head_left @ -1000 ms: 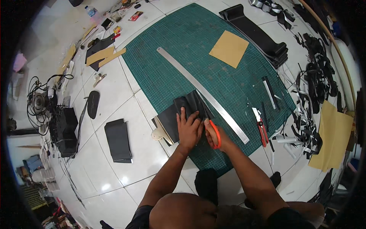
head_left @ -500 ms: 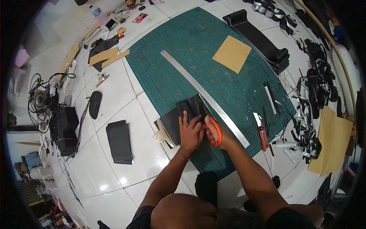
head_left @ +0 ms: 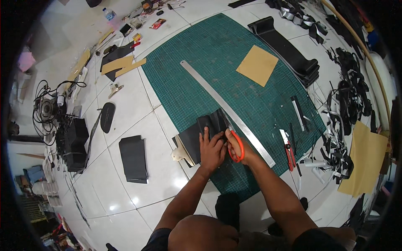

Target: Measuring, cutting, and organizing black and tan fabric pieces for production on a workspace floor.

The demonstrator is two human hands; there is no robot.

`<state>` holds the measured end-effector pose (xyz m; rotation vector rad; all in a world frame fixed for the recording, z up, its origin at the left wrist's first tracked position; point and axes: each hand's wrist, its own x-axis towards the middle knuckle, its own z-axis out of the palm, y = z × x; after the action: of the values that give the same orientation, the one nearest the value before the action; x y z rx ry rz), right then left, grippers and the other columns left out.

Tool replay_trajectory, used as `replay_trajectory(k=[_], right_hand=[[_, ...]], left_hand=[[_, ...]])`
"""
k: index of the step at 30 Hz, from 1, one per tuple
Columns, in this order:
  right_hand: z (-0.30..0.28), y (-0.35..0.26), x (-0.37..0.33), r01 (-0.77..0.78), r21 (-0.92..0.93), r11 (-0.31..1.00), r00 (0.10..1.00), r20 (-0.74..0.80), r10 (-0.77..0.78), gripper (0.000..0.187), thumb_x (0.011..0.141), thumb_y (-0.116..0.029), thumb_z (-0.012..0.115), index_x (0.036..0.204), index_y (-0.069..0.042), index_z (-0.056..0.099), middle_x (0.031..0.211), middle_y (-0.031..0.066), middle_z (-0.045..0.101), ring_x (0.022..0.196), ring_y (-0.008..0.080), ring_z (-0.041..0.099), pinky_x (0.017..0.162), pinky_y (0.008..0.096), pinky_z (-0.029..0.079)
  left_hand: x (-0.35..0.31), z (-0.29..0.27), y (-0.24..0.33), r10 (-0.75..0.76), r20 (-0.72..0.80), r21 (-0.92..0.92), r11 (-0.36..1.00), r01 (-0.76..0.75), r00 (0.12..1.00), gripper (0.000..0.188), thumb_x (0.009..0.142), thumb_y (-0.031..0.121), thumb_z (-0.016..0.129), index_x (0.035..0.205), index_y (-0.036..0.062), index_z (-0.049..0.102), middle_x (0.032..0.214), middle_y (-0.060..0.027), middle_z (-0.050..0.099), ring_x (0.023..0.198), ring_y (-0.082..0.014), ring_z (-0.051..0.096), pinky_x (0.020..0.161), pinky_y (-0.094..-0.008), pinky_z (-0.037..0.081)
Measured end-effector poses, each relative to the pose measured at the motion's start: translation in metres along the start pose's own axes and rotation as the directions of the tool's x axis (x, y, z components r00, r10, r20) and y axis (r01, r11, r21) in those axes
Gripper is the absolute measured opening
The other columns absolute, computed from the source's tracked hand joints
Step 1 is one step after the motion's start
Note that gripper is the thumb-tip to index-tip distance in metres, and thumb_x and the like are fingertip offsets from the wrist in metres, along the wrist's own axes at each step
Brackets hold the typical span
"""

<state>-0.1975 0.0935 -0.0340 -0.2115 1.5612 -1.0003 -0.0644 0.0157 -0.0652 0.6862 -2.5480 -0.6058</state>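
My right hand [head_left: 248, 154] grips orange-handled scissors [head_left: 242, 147], their blades pointing up the mat along the right edge of a folded black sheet [head_left: 191, 139] that looks like leather or vinyl. How far the blades have gone into it, I cannot make out. Flat on the sheet, fingers spread, my left hand [head_left: 212, 152] presses it down close beside the scissors. A metal bulldog clip [head_left: 180, 154] bites the sheet's left end. Beneath lies a green cutting mat [head_left: 184, 92], with a long steel ruler [head_left: 228, 109] slanting across it just right of the sheet.
Right of the ruler rests a red utility knife [head_left: 289, 154], blade out. A tan square [head_left: 257, 65] and a stack of black strips [head_left: 289, 52] lie farther up. On the white tiles at left are a black stack [head_left: 133, 159] and another clip [head_left: 115, 89]. Black scraps [head_left: 347, 92] heap at right.
The whole scene sits slightly lower in the picture, as my view has tilted a little. My hands, the scissors and the black sheet keep nearly the same places relative to the mat.
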Motion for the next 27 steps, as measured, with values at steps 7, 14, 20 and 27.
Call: replay_trajectory(k=[7, 14, 20, 27], right_hand=[[-0.001, -0.023, 0.01, -0.027, 0.142, 0.989, 0.994, 0.105, 0.012, 0.065, 0.084, -0.076, 0.044, 0.071, -0.013, 0.044, 0.052, -0.0015, 0.04, 0.04, 0.0087, 0.038, 0.036, 0.0244, 0.03], [-0.005, -0.001, 0.018, 0.086, 0.0, 0.996, 0.996, 0.038, -0.086, 0.067, 0.086, -0.077, 0.038, 0.07, -0.012, 0.046, 0.052, -0.0013, 0.04, 0.041, 0.0101, 0.039, 0.039, 0.0247, 0.032], [-0.038, -0.003, -0.026, 0.05, 0.281, 0.959, 0.964, 0.237, -0.119, 0.061, 0.094, -0.066, 0.036, 0.075, -0.01, 0.05, 0.054, 0.0004, 0.043, 0.046, 0.0132, 0.044, 0.046, 0.0281, 0.04], [-0.05, 0.052, -0.066, 0.144, 0.122, 0.982, 0.99, -0.023, -0.142, 0.06, 0.094, -0.067, 0.036, 0.082, -0.01, 0.049, 0.058, 0.0004, 0.045, 0.048, 0.0131, 0.046, 0.047, 0.0285, 0.039]], left_hand=[[-0.002, 0.001, -0.003, 0.012, -0.001, 0.011, 1.0, -0.012, 1.0, 0.017, 0.084, 0.014, 0.064, 0.099, 0.0069, 0.062, 0.126, -0.0085, 0.056, 0.138, -0.0474, 0.027, 0.106, -0.069, 0.02], [0.002, 0.004, 0.003, 0.005, -0.01, 0.018, 1.0, -0.005, 1.0, 0.017, 0.084, 0.019, 0.065, 0.095, 0.0067, 0.062, 0.127, -0.0059, 0.056, 0.136, -0.0479, 0.028, 0.106, -0.068, 0.022], [-0.002, -0.003, 0.002, -0.003, -0.034, -0.012, 1.0, 0.002, 0.999, 0.02, 0.082, 0.022, 0.069, 0.095, 0.0076, 0.063, 0.136, -0.0103, 0.05, 0.137, -0.048, 0.027, 0.106, -0.0679, 0.021], [0.0, -0.013, 0.002, -0.082, -0.17, -0.291, 0.956, 0.03, 0.982, 0.058, 0.079, 0.019, 0.073, 0.128, 0.003, 0.046, 0.151, -0.0268, 0.023, 0.142, -0.0461, 0.018, 0.113, -0.0544, 0.018]])
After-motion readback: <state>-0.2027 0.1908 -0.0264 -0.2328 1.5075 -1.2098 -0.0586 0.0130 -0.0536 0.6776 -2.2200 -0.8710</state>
